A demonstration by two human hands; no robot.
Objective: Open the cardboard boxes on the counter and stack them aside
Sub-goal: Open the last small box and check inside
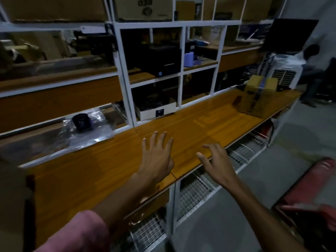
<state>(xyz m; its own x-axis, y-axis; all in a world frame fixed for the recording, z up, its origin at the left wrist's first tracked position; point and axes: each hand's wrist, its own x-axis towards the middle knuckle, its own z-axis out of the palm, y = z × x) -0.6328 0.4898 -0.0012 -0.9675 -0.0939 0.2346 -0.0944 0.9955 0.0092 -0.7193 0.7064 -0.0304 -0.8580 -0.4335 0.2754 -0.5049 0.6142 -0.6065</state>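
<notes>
While left hand (pixel 157 155) hovers spread, right hand (pixel 216 160) reaches forward.

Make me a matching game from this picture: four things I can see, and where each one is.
Things:
1. cardboard box
2. left hand
3. dark monitor
4. wire baskets

Places:
A. under the counter
B. far right end of the counter
C. spread open over the counter's middle
D. upper right, above the counter's end

Pairs: 1-B, 2-C, 3-D, 4-A
</notes>
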